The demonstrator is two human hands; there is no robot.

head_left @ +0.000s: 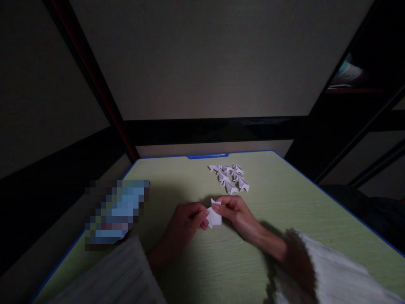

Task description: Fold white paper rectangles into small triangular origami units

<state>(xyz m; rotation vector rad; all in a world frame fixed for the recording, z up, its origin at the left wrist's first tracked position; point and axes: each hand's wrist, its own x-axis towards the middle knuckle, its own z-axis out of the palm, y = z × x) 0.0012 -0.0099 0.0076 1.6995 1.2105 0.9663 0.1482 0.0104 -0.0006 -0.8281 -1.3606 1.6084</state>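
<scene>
Between my two hands is a small piece of folded white paper (pixel 215 216), held just above the table. My left hand (pixel 189 219) pinches its left edge between thumb and fingers. At the upper right corner, my right hand (pixel 233 210) grips it with the thumb on top and the fingers curled behind. A pointed tip of the paper sticks up near the right thumb. Beyond the hands, several small folded paper pieces (pixel 228 177) lie close together in a cluster on the table.
The pale green table (pixel 171 177) has a blue rim and a blue handle (pixel 208 156) at its far edge. On the left lies a pixelated, bluish object (pixel 122 211). A pale panel wall (pixel 215 59) stands behind the table, with a dark shelf opening at the right.
</scene>
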